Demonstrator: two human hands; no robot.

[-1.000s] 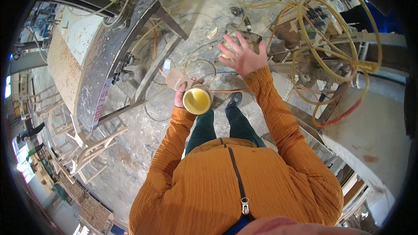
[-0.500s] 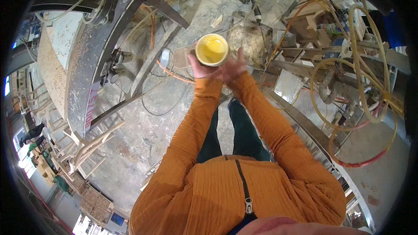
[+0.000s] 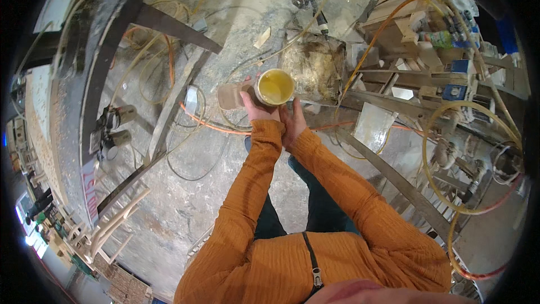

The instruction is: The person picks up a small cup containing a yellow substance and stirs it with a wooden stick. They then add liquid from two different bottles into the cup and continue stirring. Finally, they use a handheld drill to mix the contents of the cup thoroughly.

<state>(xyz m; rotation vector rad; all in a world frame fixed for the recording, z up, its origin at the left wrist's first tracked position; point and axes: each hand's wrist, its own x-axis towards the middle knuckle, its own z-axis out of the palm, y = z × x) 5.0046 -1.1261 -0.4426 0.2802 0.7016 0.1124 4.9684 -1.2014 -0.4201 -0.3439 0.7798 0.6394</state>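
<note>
A round cup (image 3: 260, 91) with a pale rim, holding yellow liquid (image 3: 274, 86), is held out in front of me above the floor. My left hand (image 3: 259, 110) grips it from the near left, the thumb up along its side. Against its near right side is my right hand (image 3: 293, 124), with the thumb and a finger pointing up and apart. Its other fingers are hidden behind the cup and the left hand. The two wrists nearly meet.
A brown flat piece (image 3: 228, 97) lies left of the cup, and a stained square slab (image 3: 315, 67) beyond it. Hoses (image 3: 216, 129) cross the concrete floor. A dark-framed table (image 3: 107, 79) stands left; a cluttered wooden rack (image 3: 410, 90) with coiled tubing (image 3: 427, 157) is at right.
The view has shifted, and the cup now appears lower in it. My right hand, blurred and spread beside the cup before, has drawn in closer to the cup and my left hand.
</note>
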